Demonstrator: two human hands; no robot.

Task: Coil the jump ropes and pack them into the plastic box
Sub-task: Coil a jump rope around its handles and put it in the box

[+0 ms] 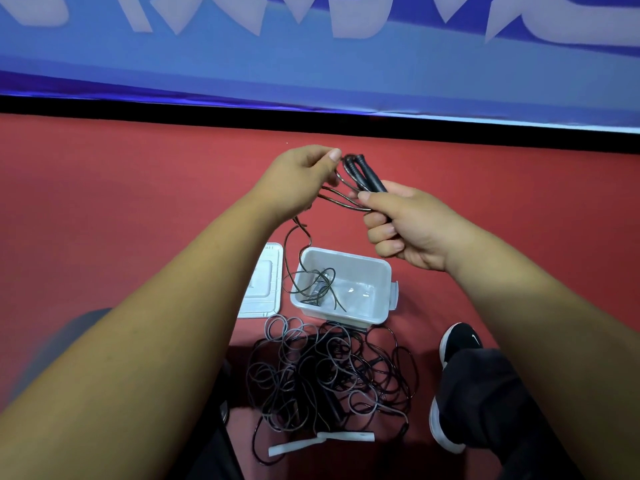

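Lid (263, 285), one, flat on floor (138, 202) just left of box (377, 271), one, open. Left hand (301, 174) raised above them, thumb and fingers pinching loops of rope (343, 201), one, tail trailing down into box. Below box, tangle (329, 375) of grey and black ropes, number unclear, with two white handles (346, 436). Right hand (408, 226) rightmost, fist tight round two black handles (367, 174) of held rope

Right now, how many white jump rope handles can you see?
2. One white handle lies at the near edge of the rope pile; the other white handle lies just left of it. More may be hidden in the tangle.
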